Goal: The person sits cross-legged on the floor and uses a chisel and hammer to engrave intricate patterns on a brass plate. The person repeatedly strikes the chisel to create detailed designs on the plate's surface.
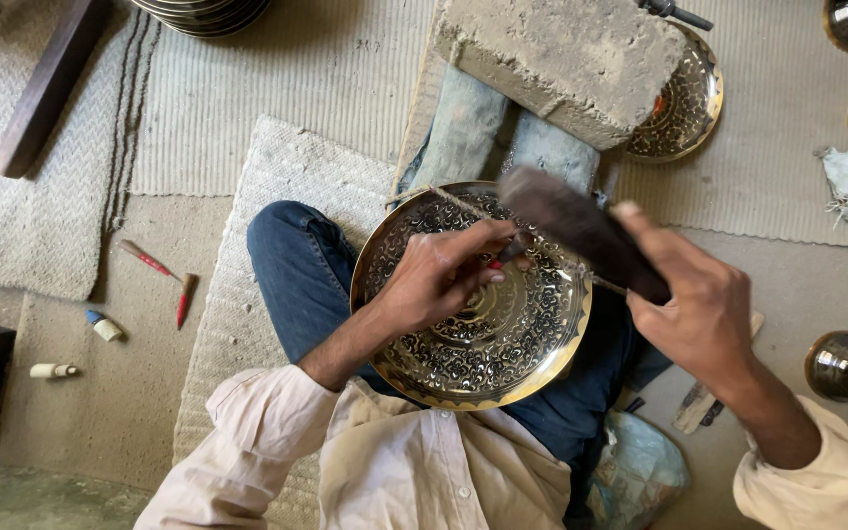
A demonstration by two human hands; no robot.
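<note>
We work seated on the floor, with the plate (473, 314) resting tilted on our lap, its engraved face up and its far rim toward the concrete block (566, 59).

The left hand (439, 275) pinches a thin punch (504, 253) between thumb and fingertips, the tip set on the plate's inner pattern near the centre. The other fingers rest on the metal. We judge that this contact is what steadies the tool, so we keep it planted.

The right hand (699, 314) is wrapped firmly around the handle of a dark mallet (581, 231), which is raised above the punch and blurred.

To do this step well:
- We hold the punch at a steady angle and place its tip on the line before each blow.
- We strike lightly and evenly; a heavy blow is likely to dent the thin brass.
- We keep the thigh under the struck spot for support.
- We turn the plate, not the wrist, to follow the pattern.

Two red-handled tools (164, 275) lie on the floor to our left, well apart from the plate. A second plate (684, 108) sits partly under the block.
</note>
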